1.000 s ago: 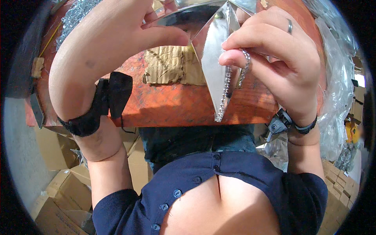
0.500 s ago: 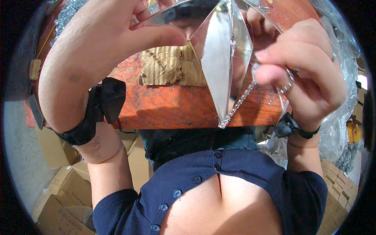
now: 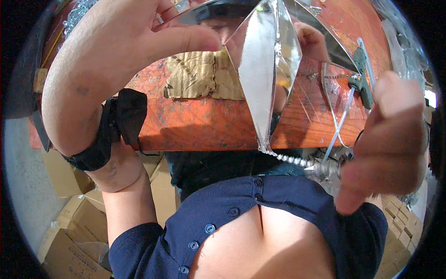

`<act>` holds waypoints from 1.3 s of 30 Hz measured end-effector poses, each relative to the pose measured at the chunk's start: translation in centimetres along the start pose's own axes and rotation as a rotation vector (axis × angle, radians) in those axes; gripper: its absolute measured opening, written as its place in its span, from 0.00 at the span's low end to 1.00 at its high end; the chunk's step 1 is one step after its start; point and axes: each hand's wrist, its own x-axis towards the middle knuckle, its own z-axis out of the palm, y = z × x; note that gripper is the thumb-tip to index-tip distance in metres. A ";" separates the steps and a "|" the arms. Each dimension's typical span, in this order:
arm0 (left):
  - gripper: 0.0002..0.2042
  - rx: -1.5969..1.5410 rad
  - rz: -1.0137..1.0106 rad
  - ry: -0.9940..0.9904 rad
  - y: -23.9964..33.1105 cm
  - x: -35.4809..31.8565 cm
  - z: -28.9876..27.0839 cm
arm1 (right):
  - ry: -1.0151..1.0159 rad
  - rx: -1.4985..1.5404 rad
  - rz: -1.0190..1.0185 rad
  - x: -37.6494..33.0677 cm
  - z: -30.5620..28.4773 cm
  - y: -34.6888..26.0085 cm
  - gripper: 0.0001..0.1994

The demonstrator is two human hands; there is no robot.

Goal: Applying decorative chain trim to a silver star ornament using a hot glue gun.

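My left hand [image 3: 172,39] grips the upper left panel of a mirrored, pointed ornament [image 3: 260,69], thumb laid along the panel's edge and fingers partly cut off at the top. The ornament's long silvery facets taper to a point at the table's front edge. From that point a thin silver beaded chain [image 3: 292,160] stretches right, its far end smeared by motion. My right hand [image 3: 390,144] is off the table's right front, badly blurred, near the chain's end. Whether it grips the chain cannot be made out.
Torn brown cardboard [image 3: 200,76] lies on the red-orange wooden table [image 3: 186,125]. A dark green tool [image 3: 364,88] with a translucent stick rests at the right. Clear plastic wrapping [image 3: 409,56] is beyond it. Cardboard boxes [image 3: 76,223] stand on the floor at left.
My right hand has moved down and right, away from the ornament's side. The chain has swung out rightward from the bottom point. The green tool has come into view. My left hand has barely moved.
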 end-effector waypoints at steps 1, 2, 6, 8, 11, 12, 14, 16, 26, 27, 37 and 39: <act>0.41 -0.001 -0.003 0.000 0.0 0.0 0.0 | -0.016 0.156 -0.190 -0.3 -0.2 1.0 0.22; 0.41 -0.002 -0.005 0.000 -0.1 -0.1 0.0 | -0.014 0.156 -0.192 -0.1 -0.2 0.4 0.22; 0.41 -0.013 0.006 -0.001 0.5 0.4 0.3 | -0.121 -0.192 0.621 3.0 1.4 -1.2 0.18; 0.42 -0.011 -0.008 0.002 0.1 0.0 0.2 | -0.145 -0.291 0.705 3.6 2.2 -0.6 0.16; 0.42 -0.021 -0.006 0.008 -0.2 0.0 0.1 | -0.035 -0.227 0.715 3.5 2.8 0.0 0.13; 0.42 -0.026 -0.004 0.010 0.3 -0.5 0.1 | 0.000 -0.207 0.719 3.4 3.0 0.2 0.12; 0.42 -0.036 -0.001 0.013 0.1 -0.6 0.1 | 0.072 -0.165 0.726 2.8 3.4 0.7 0.10; 0.42 -0.042 -0.003 0.018 0.6 -1.0 0.2 | 0.144 -0.119 0.728 2.3 3.8 1.1 0.09; 0.42 -0.070 0.015 0.042 1.0 -1.8 0.3 | 0.163 -0.105 0.902 2.6 2.0 1.7 0.08; 0.42 -0.075 0.014 0.043 1.0 -1.8 0.2 | 0.111 -0.066 1.007 3.1 1.6 1.7 0.08; 0.42 -0.101 0.015 0.046 1.1 -1.8 0.5 | 0.252 0.221 0.640 1.5 2.0 4.4 0.07; 0.42 -0.102 0.015 0.048 1.0 -1.8 0.6 | 0.169 0.237 0.545 0.7 1.5 5.0 0.06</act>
